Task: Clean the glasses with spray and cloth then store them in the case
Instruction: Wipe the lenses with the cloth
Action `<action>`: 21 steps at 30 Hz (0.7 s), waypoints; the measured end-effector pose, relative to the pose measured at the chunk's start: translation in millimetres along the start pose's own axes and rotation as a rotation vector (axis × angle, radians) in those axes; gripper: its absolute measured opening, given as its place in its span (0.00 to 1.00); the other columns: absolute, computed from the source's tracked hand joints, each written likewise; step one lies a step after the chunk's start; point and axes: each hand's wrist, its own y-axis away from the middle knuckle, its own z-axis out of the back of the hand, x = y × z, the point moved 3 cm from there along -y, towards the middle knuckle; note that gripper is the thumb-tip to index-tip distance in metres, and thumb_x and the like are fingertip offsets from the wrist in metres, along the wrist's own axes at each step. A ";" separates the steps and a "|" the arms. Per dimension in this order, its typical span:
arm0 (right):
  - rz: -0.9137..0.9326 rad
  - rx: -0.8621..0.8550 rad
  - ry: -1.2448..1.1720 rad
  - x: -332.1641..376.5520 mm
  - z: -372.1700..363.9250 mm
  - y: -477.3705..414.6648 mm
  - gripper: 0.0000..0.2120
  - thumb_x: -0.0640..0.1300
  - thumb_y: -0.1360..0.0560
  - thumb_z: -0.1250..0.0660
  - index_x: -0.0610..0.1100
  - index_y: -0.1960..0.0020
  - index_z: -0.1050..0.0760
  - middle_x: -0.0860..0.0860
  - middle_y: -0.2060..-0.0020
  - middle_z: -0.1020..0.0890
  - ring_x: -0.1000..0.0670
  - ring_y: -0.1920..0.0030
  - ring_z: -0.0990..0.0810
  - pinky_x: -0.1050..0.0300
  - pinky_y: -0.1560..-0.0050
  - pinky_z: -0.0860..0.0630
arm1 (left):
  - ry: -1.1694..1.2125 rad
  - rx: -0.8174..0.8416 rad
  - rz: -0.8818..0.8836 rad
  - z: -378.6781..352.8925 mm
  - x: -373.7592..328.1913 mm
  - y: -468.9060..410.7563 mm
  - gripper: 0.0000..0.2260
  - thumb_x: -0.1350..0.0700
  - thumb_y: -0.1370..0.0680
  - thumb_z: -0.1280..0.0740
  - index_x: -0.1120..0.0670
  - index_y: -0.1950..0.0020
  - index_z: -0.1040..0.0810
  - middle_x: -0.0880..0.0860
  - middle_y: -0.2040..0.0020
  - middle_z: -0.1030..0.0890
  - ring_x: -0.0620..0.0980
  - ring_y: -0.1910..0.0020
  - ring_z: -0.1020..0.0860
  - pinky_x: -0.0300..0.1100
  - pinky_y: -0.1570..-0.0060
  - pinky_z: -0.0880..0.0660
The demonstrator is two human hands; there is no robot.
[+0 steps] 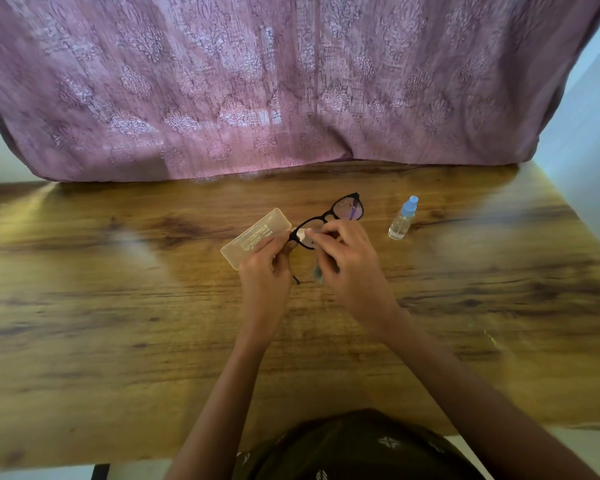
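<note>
Black-framed glasses (347, 208) are held above the wooden table (118, 306) near its middle. My left hand (265, 275) grips the frame at its left end. My right hand (347, 261) pinches a small pale cloth (302, 234) against the left lens; a bit of the cloth hangs below the fingers. The right lens stands free, tinted purple. A translucent plastic case (253, 237) lies shut on the table just left of my hands. A small clear spray bottle (403, 219) with a blue cap stands to the right of the glasses.
A mauve patterned curtain (291, 81) hangs along the table's far edge. Pale walls (589, 133) flank it left and right. The table's near edge runs by my dark patterned clothing (354, 448).
</note>
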 end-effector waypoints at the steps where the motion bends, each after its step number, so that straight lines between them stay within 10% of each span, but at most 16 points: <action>1: -0.022 -0.011 0.010 -3.7 1.8 -1.7 0.13 0.30 0.27 0.30 0.35 0.42 0.20 0.42 0.51 0.21 0.46 0.50 0.23 0.63 0.45 0.29 | 0.003 0.000 0.000 -0.4 0.2 -0.2 0.10 0.67 0.24 0.32 0.62 0.43 0.18 0.56 0.48 0.16 0.47 0.49 0.19 0.36 0.48 0.22; 21: -0.028 -0.023 0.033 -5.9 -2.3 -11.7 0.10 0.32 0.26 0.30 0.34 0.44 0.19 0.42 0.54 0.21 0.44 0.53 0.22 0.63 0.47 0.30 | -0.011 -0.006 -0.014 -3.0 1.5 1.2 0.11 0.68 0.24 0.31 0.61 0.44 0.18 0.55 0.48 0.16 0.42 0.50 0.20 0.29 0.50 0.25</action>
